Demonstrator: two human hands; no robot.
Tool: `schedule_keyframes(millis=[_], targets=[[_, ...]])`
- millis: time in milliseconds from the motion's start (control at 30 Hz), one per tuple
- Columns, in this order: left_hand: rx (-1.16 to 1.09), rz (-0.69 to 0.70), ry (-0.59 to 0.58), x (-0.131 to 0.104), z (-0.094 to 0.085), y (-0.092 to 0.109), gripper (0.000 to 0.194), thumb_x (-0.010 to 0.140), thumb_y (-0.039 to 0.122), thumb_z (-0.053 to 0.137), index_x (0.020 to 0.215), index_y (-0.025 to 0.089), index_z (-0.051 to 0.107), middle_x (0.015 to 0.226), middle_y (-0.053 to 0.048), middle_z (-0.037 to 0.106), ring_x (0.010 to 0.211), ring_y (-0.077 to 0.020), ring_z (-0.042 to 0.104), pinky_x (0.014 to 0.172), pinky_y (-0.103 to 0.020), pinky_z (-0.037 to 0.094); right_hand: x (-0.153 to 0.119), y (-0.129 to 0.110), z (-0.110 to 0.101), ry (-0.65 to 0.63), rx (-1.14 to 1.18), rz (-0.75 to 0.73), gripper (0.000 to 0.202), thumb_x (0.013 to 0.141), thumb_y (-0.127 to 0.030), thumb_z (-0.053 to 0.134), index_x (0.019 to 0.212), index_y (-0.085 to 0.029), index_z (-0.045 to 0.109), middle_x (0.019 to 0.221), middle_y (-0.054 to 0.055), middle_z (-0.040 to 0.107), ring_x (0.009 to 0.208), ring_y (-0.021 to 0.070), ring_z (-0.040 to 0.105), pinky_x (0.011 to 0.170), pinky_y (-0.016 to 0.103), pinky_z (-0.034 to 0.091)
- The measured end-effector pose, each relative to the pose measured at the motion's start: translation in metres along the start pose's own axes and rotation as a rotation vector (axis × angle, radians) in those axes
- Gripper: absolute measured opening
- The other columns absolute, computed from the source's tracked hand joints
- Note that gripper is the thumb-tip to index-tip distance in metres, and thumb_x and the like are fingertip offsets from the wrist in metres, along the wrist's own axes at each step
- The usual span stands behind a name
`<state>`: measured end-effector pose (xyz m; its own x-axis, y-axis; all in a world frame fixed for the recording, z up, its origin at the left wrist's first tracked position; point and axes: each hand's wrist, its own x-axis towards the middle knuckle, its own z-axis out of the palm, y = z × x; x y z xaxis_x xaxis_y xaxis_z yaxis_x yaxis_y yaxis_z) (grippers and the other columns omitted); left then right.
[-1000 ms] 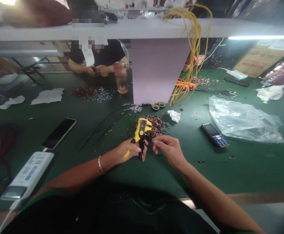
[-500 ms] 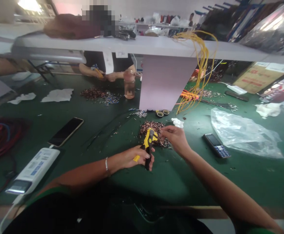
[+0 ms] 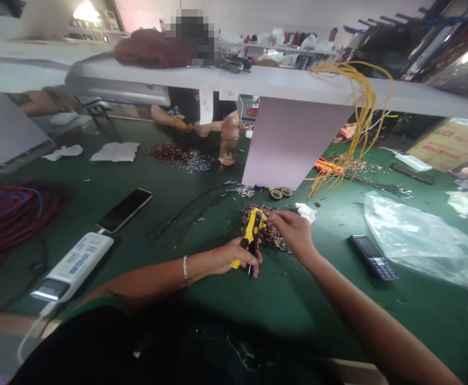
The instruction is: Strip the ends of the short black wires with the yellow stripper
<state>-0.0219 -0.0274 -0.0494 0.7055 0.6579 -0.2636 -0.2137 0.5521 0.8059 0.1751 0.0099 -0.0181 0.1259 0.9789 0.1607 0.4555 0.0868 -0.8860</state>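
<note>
My left hand [image 3: 234, 256] is wrapped round the handles of a yellow and black wire stripper [image 3: 253, 229], its head pointing away from me. Close to that head, my right hand [image 3: 293, 230] has thumb and fingers pinched together. Whatever lies between those fingertips is too small to make out. Beneath both the tool and my right fingers spreads a pile of short copper-coloured wire pieces [image 3: 276, 238], partly covered by them. Just beyond it lie a smaller heap of whitish pieces [image 3: 245, 190] and two tape rolls [image 3: 281, 193].
Left of my arm lie a smartphone [image 3: 125, 209], a white power bank [image 3: 75, 264] and coiled red cable [image 3: 13, 219]. To the right are a keypad phone [image 3: 373, 258] and a plastic bag [image 3: 426, 240]. A panel [image 3: 293, 139] and shelf [image 3: 290, 85] stand ahead; a co-worker's hands [image 3: 193, 127] show beyond.
My right fingertips have come closer to the stripper's head. The whole view has shifted, so things sit further right in the picture. My left hand keeps its hold on the stripper.
</note>
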Motion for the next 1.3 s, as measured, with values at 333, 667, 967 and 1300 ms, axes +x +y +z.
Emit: schedule_keyframes(millis=[333, 667, 967, 1300], targets=[[0.759, 0.249, 0.257, -0.010, 0.016, 0.002, 0.085, 0.058, 0.020, 0.075, 0.135, 0.019, 0.040, 0.113, -0.008, 0.062, 0.099, -0.0257, 0.064, 0.083, -0.039, 0.053, -0.089, 0.002, 0.012, -0.263, 0.516, 0.138, 0.055, 0.068, -0.045, 0.082, 0.116, -0.021, 0.067, 0.119, 0.011, 0.073, 0.113, 0.0317, 0.066, 0.100, 0.048, 0.051], [1.021, 0.267, 0.036, -0.024, 0.033, 0.016, 0.107, 0.066, 0.045, 0.080, 0.153, 0.018, 0.022, 0.150, -0.021, 0.041, 0.134, -0.0380, 0.047, 0.106, -0.050, 0.042, -0.094, 0.010, 0.031, -0.098, 0.650, 0.270, 0.022, 0.071, -0.035, 0.075, 0.084, -0.018, 0.070, 0.074, 0.001, 0.069, 0.070, 0.0190, 0.061, 0.067, 0.032, 0.049], [1.572, 0.220, 0.554, 0.007, -0.047, 0.100, 0.029, 0.087, 0.027, 0.056, 0.111, 0.018, 0.068, 0.114, -0.007, 0.069, 0.099, -0.0184, 0.064, 0.091, -0.028, 0.045, -0.080, -0.001, 0.017, -0.085, 0.844, 0.309, 0.017, 0.069, -0.028, 0.070, 0.084, -0.020, 0.069, 0.085, 0.006, 0.076, 0.079, 0.0264, 0.071, 0.077, 0.042, 0.056], [1.725, -0.167, 0.645, 0.061, -0.121, 0.133, 0.039, 0.064, 0.026, 0.076, 0.101, 0.017, 0.069, 0.103, -0.008, 0.071, 0.095, -0.0226, 0.065, 0.077, -0.025, 0.046, -0.079, 0.011, 0.017, -0.133, 0.800, 0.282, 0.019, 0.073, -0.029, 0.070, 0.087, -0.018, 0.069, 0.089, 0.008, 0.078, 0.079, 0.0273, 0.074, 0.078, 0.043, 0.056]])
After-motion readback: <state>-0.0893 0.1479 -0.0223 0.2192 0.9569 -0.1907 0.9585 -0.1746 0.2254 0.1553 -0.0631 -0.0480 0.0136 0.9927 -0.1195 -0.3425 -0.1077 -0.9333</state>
